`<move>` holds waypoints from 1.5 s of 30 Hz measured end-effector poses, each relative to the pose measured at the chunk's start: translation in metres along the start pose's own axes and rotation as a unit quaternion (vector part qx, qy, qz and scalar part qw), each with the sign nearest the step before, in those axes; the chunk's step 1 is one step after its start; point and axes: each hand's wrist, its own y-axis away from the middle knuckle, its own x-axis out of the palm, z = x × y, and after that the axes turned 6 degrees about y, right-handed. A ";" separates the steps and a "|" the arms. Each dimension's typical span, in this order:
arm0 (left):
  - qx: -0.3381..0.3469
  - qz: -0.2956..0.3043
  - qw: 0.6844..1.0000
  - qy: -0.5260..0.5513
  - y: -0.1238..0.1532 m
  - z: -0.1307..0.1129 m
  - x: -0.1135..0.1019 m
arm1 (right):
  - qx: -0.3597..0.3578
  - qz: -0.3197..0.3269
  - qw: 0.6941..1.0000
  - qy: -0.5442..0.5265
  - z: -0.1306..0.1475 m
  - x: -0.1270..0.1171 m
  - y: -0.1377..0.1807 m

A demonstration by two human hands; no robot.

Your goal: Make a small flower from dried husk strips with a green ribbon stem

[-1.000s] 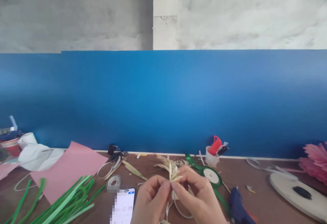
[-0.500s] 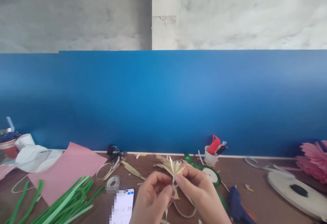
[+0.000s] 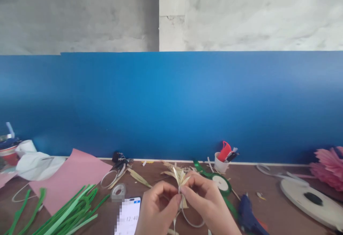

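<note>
Your pale straw-coloured bundle of dried, pointed leaf strips (image 3: 179,178) sits between your hands, above the brown worktop (image 3: 264,183), its tips fanning upward. Your right hand (image 3: 207,201) pinches the base with thumb and forefinger, the fingers narrowed onto it; your left hand (image 3: 160,208) pinches just below, though you can't tell how much stem or cord lies inside that grip. A thin whitish cord (image 3: 193,225) loops beneath. Expect the bundle to be very light, dry and papery: springy at the tips, apt to split or crease, hardly slippery. Hold it low at the gathered base, and spare the blades. The only writing you can read is "12:40" on the white-screened smartphone (image 3: 130,215); no brand is legible.
</note>
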 end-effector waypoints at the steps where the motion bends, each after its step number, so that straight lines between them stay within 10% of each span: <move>1: 0.015 -0.006 1.000 -0.024 0.001 0.001 0.000 | -0.002 -0.001 1.000 0.010 0.000 0.001 0.000; 9: 0.101 -0.057 0.982 -0.147 0.008 0.001 0.000 | -0.001 0.008 0.998 0.062 0.010 0.003 0.003; 23: -0.083 0.030 0.984 0.157 0.000 -0.004 0.002 | 0.014 0.036 0.987 -0.154 0.004 0.005 0.001; 45: -0.121 0.028 0.973 0.196 0.000 0.014 0.004 | 0.030 -0.021 0.970 -0.240 -0.006 0.016 0.001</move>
